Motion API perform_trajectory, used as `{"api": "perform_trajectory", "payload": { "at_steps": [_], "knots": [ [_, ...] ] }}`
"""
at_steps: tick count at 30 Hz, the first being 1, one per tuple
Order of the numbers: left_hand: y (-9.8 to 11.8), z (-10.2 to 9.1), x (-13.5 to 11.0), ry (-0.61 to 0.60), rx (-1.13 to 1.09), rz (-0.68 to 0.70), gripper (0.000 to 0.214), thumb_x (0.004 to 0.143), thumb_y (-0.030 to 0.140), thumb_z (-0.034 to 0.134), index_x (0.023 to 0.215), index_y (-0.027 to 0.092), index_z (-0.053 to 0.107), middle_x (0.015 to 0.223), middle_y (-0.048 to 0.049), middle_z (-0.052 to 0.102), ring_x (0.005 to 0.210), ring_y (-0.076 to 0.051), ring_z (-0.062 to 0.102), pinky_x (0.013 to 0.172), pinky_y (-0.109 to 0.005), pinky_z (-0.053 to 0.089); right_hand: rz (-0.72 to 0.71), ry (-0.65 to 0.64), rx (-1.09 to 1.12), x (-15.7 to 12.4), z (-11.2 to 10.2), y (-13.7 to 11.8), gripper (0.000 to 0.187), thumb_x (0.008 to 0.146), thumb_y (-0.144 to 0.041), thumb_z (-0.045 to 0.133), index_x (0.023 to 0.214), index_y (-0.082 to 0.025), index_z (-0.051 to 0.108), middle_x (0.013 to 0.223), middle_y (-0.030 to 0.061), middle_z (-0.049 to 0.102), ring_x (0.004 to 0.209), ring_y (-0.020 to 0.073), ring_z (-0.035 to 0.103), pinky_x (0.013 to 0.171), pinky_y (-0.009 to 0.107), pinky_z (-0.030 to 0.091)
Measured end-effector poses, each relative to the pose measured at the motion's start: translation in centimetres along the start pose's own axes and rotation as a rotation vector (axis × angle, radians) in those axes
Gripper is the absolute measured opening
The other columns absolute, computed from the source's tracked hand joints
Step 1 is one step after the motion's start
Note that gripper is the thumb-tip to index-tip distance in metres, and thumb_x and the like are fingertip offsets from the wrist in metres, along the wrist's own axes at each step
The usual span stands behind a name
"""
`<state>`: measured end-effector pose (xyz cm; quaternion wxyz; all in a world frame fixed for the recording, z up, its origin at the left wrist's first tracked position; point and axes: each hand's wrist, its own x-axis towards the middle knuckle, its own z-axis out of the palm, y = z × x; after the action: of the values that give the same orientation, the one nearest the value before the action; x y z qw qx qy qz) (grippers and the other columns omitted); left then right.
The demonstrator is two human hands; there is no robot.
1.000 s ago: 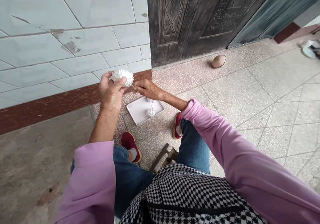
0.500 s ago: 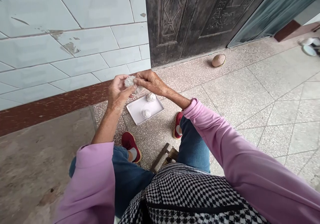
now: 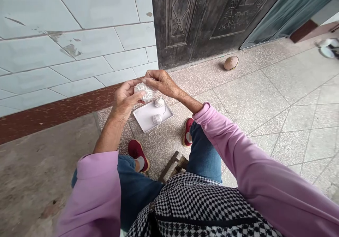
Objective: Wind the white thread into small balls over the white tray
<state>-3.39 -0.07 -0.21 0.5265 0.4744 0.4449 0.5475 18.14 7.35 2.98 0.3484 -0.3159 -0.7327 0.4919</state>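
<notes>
A round bundle of white yarn [image 3: 146,91], its strands fanning out from the middle, rests in my left hand [image 3: 122,101], with the thumb across its front and the fingers behind. My right hand [image 3: 164,84] pinches at the upper edge of the bundle, thumb against bent fingers; the strand there is too fine to follow. Below the hands, a white tray [image 3: 141,116] lies on the floor. It carries two white yarn balls, a far ball [image 3: 159,102] and a near ball [image 3: 157,119]. A loose yarn tail [image 3: 153,134] hangs over the tray's front edge onto the floor.
My red shoes [image 3: 138,154] stand either side of the tray's near end. A wooden stool [image 3: 169,167] shows between my legs. A tiled wall [image 3: 82,65] and a dark carved door [image 3: 196,25] rise ahead. A brownish rounded object [image 3: 231,63] lies by the door.
The yarn bundle has turned to show more of its face. My right hand has risen slightly to its top edge. The near ball has shifted, and its strand now trails off the tray.
</notes>
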Motion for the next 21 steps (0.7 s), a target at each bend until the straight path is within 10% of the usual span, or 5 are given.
{"api": "perform_trajectory", "payload": {
  "at_steps": [11, 21],
  "knots": [
    [-0.3, 0.9, -0.3, -0.038, -0.064, -0.084, 0.077, 0.076, 0.051, 0.122, 0.139, 0.024, 0.086, 0.125, -0.0104, 0.091, 0.111, -0.032, 0.084, 0.076, -0.040, 0.075, 0.026, 0.045, -0.009, 0.1, 0.0, -1.1, 0.052, 0.123, -0.040, 0.092, 0.090, -0.025, 0.055, 0.084, -0.0032, 0.044, 0.085, 0.0185, 0.042, 0.072, 0.027, 0.039],
    [1.2, 0.7, -0.2, -0.186, 0.062, -0.112, 0.077, 0.072, 0.081, 0.123, 0.106, 0.022, 0.086, 0.089, -0.0066, 0.081, 0.071, -0.018, 0.066, 0.052, -0.033, 0.056, 0.094, -0.016, 0.109, 0.7, -0.3, 0.8, 0.066, 0.119, -0.060, 0.099, 0.089, -0.027, 0.050, 0.078, -0.0066, 0.042, 0.075, 0.0148, 0.037, 0.063, 0.026, 0.032]
  ]
}}
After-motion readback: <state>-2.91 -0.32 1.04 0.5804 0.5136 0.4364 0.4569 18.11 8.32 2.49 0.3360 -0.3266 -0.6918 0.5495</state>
